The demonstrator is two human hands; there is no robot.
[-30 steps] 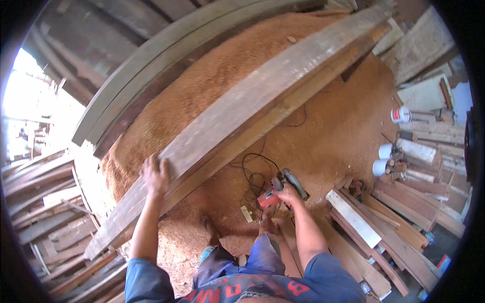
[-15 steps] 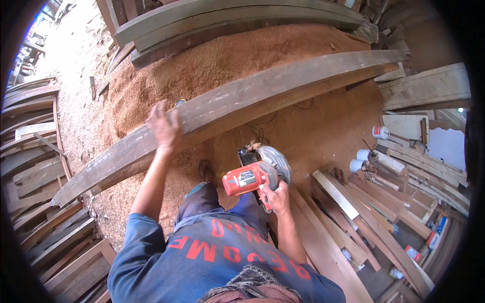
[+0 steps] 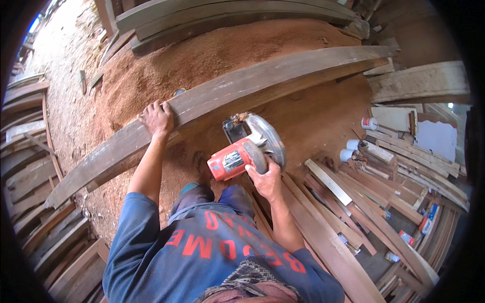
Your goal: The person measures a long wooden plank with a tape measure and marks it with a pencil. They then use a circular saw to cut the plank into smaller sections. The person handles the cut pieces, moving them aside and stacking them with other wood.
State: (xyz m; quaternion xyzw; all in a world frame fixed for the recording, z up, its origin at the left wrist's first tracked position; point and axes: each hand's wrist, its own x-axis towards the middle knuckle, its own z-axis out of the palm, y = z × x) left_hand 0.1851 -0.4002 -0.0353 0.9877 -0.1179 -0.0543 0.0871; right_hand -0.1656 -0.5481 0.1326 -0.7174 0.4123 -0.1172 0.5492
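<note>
A long, thick wooden beam [image 3: 252,78] stretches from the lower left to the upper right in front of me, bowed by the lens. My left hand [image 3: 157,118] rests on its top face, fingers bent over the far edge. In my right hand [image 3: 266,179] is a red circular saw [image 3: 233,159], gripped by its rear handle. The saw's grey blade guard [image 3: 270,134] and dark base plate point toward the beam. Saw and beam look apart, with the saw on the near side. The cutting edge of the blade is hidden.
Heaped sawdust [image 3: 202,55] lies beyond the beam, before stacked timbers [image 3: 242,20]. Planks [image 3: 323,237] lie close by my right side. White buckets [image 3: 347,153] and boards stand farther right. More stacked wood [image 3: 30,166] lines the left.
My left hand has come down onto the beam and its fingers have curled over the far edge. The saw has moved up and left, nearer the beam, in my right hand.
</note>
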